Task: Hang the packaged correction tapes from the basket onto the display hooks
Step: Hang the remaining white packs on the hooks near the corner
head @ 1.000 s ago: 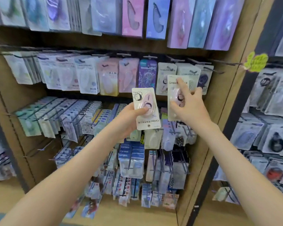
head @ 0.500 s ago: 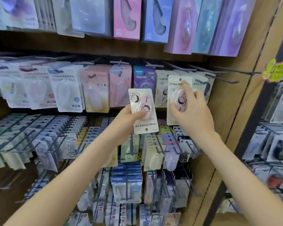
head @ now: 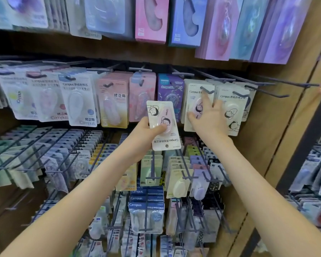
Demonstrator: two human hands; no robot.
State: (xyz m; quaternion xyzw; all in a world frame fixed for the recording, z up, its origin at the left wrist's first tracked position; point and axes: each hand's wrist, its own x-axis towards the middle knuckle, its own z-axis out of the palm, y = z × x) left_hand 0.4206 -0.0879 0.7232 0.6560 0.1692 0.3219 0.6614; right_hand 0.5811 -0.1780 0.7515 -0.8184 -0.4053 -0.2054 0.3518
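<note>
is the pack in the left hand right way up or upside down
Upside down: the pack in the left hand shows inverted print, and its hang hole sits at the bottom edge.

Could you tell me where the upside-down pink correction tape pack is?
Head view, centre: the pink correction tape pack sits upside down in the grip of the left hand, before the purple Campus pack, left of the right hand.

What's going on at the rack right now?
A person is hanging correction tapes on a display rack. The left hand grips one pink packaged correction tape, upside down, in front of it. The right hand rests spread fingers on a matching pack that appears to hang on its hook.
</note>
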